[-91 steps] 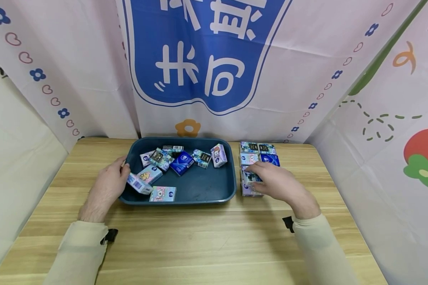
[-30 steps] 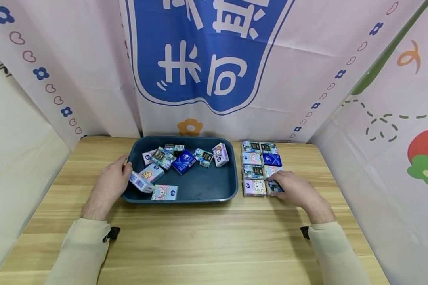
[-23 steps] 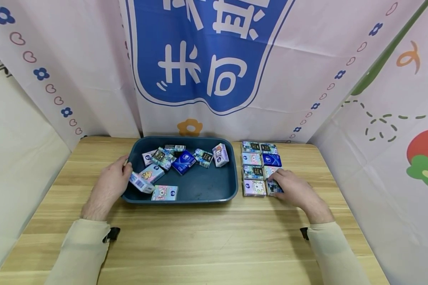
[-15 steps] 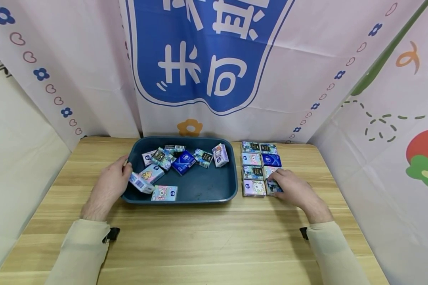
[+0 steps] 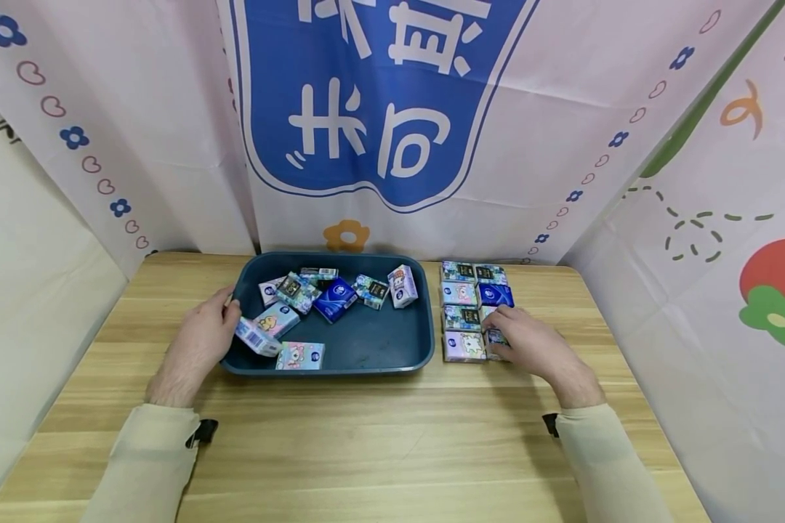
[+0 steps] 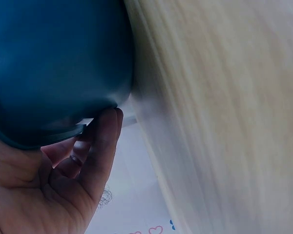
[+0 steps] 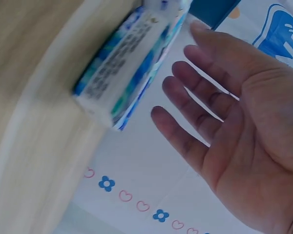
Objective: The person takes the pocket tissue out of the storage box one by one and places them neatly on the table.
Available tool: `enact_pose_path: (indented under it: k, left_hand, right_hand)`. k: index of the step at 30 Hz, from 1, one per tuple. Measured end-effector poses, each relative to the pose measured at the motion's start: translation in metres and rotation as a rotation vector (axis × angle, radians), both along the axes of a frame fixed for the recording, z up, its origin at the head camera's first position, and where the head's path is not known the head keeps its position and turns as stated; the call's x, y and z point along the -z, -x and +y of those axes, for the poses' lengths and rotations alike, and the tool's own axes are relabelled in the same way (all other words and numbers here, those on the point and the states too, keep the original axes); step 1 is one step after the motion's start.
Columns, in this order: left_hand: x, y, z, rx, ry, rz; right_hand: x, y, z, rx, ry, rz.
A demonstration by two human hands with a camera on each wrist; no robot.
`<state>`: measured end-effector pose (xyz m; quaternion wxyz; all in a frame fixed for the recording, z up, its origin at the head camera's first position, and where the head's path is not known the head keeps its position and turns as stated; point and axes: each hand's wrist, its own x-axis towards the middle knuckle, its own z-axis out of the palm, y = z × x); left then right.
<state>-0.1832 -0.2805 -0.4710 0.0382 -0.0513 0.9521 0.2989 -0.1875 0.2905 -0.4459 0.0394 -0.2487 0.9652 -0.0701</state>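
My left hand (image 5: pixel 199 341) grips the left end of a dark blue tray (image 5: pixel 373 367); in the left wrist view its fingers (image 6: pixel 105 146) curl under the tray's rim. Several pocket tissue packs lie loose in the tray, among them a plain blue pack (image 5: pixel 336 298) and a lilac one (image 5: pixel 402 286). To the tray's right, tissue packs stand in two columns. My right hand (image 5: pixel 536 349) is over the front right of them, fingers relaxed and partly hiding a dark floral pack (image 5: pixel 496 340). In the right wrist view, a gap shows between that hand (image 7: pixel 234 122) and the floral pack (image 7: pixel 124 68).
The light wooden table (image 5: pixel 366 450) reaches toward me in front of the tray. A printed cloth backdrop (image 5: pixel 190 167) rises right behind the table's back edge, and cloth walls stand on both sides.
My right hand has brought a dark floral pack from the left column to the front right place, then released it and shifted slightly left. The left hand has stayed on the tray.
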Motion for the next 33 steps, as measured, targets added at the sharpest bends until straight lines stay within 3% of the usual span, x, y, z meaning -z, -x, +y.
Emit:
enact_pose_path:
  k: [12, 21, 33]
  left_hand:
    - [0.0, 0.0, 0.001, -0.005, 0.001, 0.01]
    - [0.0, 0.0, 0.001, -0.004, 0.003, 0.016]
    - [0.0, 0.001, 0.001, -0.003, 0.001, 0.004]
  right_hand:
    - [-0.014, 0.006, -0.04, -0.069, 0.059, 0.167]
    - [-0.022, 0.007, -0.077, -0.069, 0.071, 0.155]
    - [-0.02, 0.012, -0.122, -0.163, 0.081, 0.185]
